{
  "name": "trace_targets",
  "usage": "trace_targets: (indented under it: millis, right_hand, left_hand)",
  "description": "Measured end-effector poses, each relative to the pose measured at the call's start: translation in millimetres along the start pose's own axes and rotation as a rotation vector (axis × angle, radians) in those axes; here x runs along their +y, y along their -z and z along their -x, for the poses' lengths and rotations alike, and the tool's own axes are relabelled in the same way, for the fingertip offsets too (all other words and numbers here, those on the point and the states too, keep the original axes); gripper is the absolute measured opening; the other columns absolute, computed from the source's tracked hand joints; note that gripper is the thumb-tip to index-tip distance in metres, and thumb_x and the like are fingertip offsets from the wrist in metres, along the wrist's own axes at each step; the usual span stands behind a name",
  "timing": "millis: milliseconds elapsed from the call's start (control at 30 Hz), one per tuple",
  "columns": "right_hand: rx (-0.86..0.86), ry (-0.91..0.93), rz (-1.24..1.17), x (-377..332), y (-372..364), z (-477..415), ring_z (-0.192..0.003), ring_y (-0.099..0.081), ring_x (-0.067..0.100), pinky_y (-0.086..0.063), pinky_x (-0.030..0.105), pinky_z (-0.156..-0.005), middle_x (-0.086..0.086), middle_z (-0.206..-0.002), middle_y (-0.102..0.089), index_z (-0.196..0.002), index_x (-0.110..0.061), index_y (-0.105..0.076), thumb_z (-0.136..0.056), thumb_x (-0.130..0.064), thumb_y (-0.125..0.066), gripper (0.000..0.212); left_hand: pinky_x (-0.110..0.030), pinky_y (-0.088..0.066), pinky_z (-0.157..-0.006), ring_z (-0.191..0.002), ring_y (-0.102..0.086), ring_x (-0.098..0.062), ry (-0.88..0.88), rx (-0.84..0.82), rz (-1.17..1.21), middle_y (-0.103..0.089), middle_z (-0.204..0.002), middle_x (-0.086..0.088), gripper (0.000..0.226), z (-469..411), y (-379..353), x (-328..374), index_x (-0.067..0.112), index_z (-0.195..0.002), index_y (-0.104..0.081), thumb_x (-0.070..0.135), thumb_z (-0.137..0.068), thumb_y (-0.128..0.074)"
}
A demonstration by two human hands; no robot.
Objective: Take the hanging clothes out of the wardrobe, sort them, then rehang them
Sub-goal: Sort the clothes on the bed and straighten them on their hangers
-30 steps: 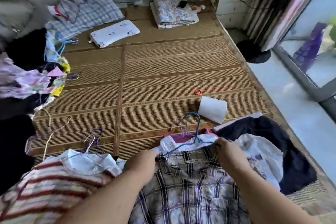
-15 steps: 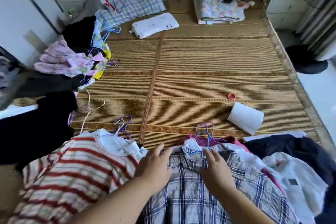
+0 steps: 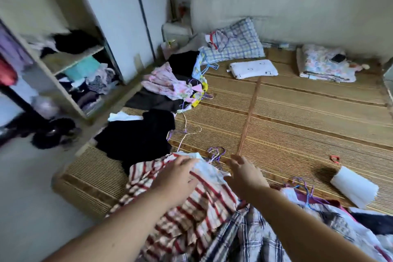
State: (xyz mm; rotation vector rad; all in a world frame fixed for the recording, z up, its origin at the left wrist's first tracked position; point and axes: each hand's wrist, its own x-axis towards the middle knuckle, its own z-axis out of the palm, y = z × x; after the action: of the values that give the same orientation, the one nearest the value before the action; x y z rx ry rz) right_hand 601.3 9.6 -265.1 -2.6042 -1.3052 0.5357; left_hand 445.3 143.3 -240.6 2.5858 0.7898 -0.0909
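- Got the left hand (image 3: 178,173) spread flat, fingers straight, lying on the white collar end of the red-striped shirt (image 3: 191,208). Not pinching anything, as far as can be told.
- Got the right hand (image 3: 244,173) open too, fingers straight and pointing away from the body, holding nothing, just right of that collar.
- Worth noting for the next grab: purple hanger hooks (image 3: 215,152) poking out just past the fingertips, between the two hands, a touch nearer the right one.
- Reading the shirt's long axis as running from the collar straight back toward the body, under the left forearm. So probably a lift by the hooks with the right, up and away, while the left gathers the cloth.
- Right of the striped one, under the right forearm: plaid shirt (image 3: 244,240), overlapping it at the edge.
- Off to the left of the left hand: black clothes (image 3: 138,134) on the straw mat (image 3: 297,123), then the open wardrobe (image 3: 70,64) well beyond on that side.
- Can't see the hanger shoulders, buried under fabric. Can't count the hooks either, too tangled and blurry. Both shirts' hems are lost behind the arms and off the bottom edge.
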Motion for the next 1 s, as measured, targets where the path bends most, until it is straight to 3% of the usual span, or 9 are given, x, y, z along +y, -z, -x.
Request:
trace_targets:
  millis: [300, 433, 700, 1000]
  right_hand:
    - [0.018, 0.051, -0.086, -228, -59, -4, -0.130, -0.042, 0.020, -0.039, 0.034, -0.103, -0.004, -0.145, -0.038, -0.136, -0.033, -0.043, -0.089, -0.039, -0.053, 0.049]
    - [-0.025, 0.030, -0.138, -308, -83, -15, -0.131, -0.041, 0.018, -0.035, 0.040, -0.106, -0.006, -0.146, -0.037, -0.135, -0.036, -0.043, -0.086, -0.039, -0.053, 0.049]
    - [-0.046, 0.034, -0.189, -396, -90, -84, -0.126, -0.045, 0.016, -0.035, 0.040, -0.107, -0.006, -0.145, -0.037, -0.136, -0.033, -0.043, -0.089, -0.036, -0.053, 0.049]
    - [-0.036, -0.097, -0.276, -404, -110, -205, -0.127, -0.043, 0.016, -0.037, 0.043, -0.105, -0.008, -0.145, -0.036, -0.138, -0.034, -0.040, -0.091, -0.038, -0.051, 0.049]
  left_hand:
    - [-0.028, -0.038, -0.103, -0.129, -0.043, -0.014, 0.093, 0.074, -0.028, -0.041, -0.142, 0.007, 0.052, 109, 101, -226, 0.029, -0.138, -0.045, 0.037, -0.088, -0.058]
    - [-0.031, -0.036, -0.107, -0.130, -0.041, -0.010, 0.137, 0.112, 0.002, -0.043, -0.143, 0.009, 0.053, 132, 139, -299, 0.032, -0.138, -0.044, 0.039, -0.087, -0.058]
    - [-0.029, -0.035, -0.108, -0.131, -0.040, -0.010, 0.103, 0.103, 0.051, -0.042, -0.144, 0.009, 0.052, 108, 170, -374, 0.031, -0.140, -0.042, 0.038, -0.090, -0.056]
    - [-0.028, -0.036, -0.107, -0.129, -0.042, -0.010, 0.048, 0.009, 0.046, -0.040, -0.144, 0.009, 0.051, -17, 192, -443, 0.030, -0.139, -0.042, 0.034, -0.090, -0.056]
